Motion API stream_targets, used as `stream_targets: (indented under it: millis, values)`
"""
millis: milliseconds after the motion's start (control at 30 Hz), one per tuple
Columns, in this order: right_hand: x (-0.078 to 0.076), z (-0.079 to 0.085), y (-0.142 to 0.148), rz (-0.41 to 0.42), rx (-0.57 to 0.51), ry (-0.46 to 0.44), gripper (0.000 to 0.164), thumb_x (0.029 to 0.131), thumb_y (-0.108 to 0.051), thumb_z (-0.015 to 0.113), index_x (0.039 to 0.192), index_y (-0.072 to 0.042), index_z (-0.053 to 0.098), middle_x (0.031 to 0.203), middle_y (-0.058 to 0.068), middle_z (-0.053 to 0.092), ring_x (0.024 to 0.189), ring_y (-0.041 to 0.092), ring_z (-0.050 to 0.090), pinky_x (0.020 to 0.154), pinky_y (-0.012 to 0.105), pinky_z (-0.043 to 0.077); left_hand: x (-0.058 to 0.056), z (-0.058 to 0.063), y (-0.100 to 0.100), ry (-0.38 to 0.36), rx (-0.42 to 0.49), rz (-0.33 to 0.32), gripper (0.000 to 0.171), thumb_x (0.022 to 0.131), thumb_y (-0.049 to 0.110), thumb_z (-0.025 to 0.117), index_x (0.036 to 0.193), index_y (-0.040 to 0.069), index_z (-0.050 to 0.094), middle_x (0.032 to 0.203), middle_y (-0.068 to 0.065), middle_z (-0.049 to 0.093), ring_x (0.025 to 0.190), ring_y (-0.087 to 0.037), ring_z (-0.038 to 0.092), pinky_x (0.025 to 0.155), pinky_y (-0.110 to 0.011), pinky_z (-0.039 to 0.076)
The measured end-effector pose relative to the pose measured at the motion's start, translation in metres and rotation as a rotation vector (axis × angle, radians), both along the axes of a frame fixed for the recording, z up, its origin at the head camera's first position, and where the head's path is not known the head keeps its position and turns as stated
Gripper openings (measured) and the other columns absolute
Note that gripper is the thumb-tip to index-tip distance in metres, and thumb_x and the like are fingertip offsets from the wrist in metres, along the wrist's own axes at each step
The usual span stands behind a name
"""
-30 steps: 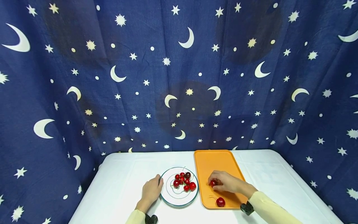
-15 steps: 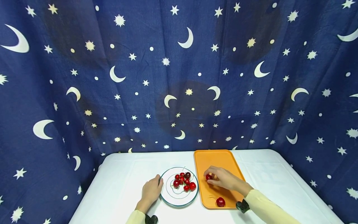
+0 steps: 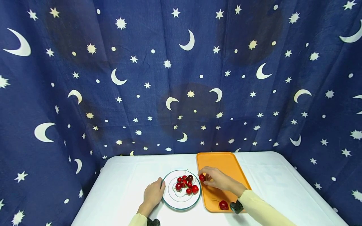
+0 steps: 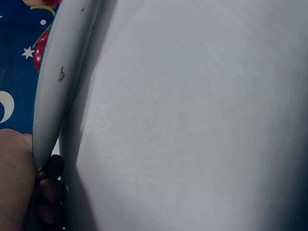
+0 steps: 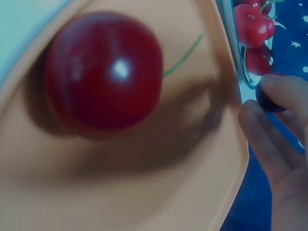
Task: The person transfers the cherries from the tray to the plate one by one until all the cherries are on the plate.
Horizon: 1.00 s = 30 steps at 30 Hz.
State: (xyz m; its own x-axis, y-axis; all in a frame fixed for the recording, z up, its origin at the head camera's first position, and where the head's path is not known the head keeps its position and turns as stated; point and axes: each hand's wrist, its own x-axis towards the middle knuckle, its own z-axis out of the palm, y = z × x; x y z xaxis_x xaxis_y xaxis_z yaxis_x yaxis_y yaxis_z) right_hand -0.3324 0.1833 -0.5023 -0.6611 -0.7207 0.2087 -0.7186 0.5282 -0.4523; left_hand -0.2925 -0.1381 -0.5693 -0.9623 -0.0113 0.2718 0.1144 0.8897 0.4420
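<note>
My left hand (image 3: 153,194) grips the left rim of a white plate (image 3: 170,186) with a blue-green edge. In the left wrist view the plate's underside (image 4: 60,72) shows, thumb on one face and fingers on the other. Several red cherries (image 3: 184,183) with green stems lie on the plate. Between thumb and fingers, my right hand (image 3: 220,180) pinches a dark red cherry (image 3: 202,178) above the left edge of the orange tray (image 3: 222,161), beside the plate. Another cherry (image 3: 223,205), stem attached, lies at the tray's near end and looms large in the right wrist view.
A white cloth (image 3: 127,175) covers the table under plate and tray. Behind and at both sides hangs a dark blue curtain (image 3: 147,103) with moons and stars. The tray's raised rim (image 3: 198,158) stands close to the plate's right side.
My right hand has moved left across the tray toward the plate, carrying the pinched cherry. The left hand, the plate and the near cherry have stayed in place.
</note>
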Motion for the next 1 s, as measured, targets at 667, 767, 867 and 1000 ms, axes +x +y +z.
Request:
stream_targets:
  millis: [667, 767, 867, 1000]
  values:
    - [-0.004, -0.008, -0.028, -0.107, 0.060, 0.015, 0.033, 0.090, -0.015, 0.079, 0.121, -0.011, 0.068, 0.100, 0.001, 0.073, 0.078, 0.009, 0.062, 0.068, 0.020, 0.050, -0.001, -0.002, 0.000, 0.011, -0.005, 0.003, 0.031, 0.104, 0.027, 0.055, 0.115, 0.003, 0.069, 0.091, -0.013, 0.075, 0.077, -0.027, 0.069, 0.070, -0.041, 0.050]
    - [-0.003, -0.009, -0.032, -0.130, 0.084, 0.011, 0.033, 0.091, -0.018, 0.079, 0.121, -0.014, 0.068, 0.099, -0.002, 0.072, 0.077, 0.008, 0.060, 0.067, 0.018, 0.047, -0.001, -0.001, 0.000, 0.003, 0.002, 0.001, 0.027, 0.104, 0.027, 0.054, 0.110, 0.005, 0.069, 0.083, -0.010, 0.072, 0.066, -0.020, 0.059, 0.063, -0.036, 0.043]
    - [-0.003, -0.009, -0.035, -0.151, 0.100, 0.005, 0.032, 0.091, -0.020, 0.079, 0.121, -0.016, 0.069, 0.102, -0.003, 0.072, 0.078, 0.007, 0.059, 0.067, 0.018, 0.046, -0.002, -0.001, 0.000, -0.004, 0.004, 0.002, 0.028, 0.104, 0.026, 0.054, 0.111, 0.004, 0.069, 0.085, -0.011, 0.073, 0.067, -0.020, 0.060, 0.063, -0.035, 0.044]
    - [-0.004, -0.010, -0.037, -0.167, 0.115, -0.008, 0.032, 0.092, -0.024, 0.079, 0.122, -0.017, 0.069, 0.106, -0.004, 0.071, 0.079, 0.006, 0.056, 0.068, 0.019, 0.046, -0.001, 0.000, 0.000, -0.004, 0.005, 0.002, 0.030, 0.104, 0.026, 0.055, 0.115, 0.002, 0.069, 0.093, -0.014, 0.076, 0.076, -0.027, 0.068, 0.069, -0.042, 0.049]
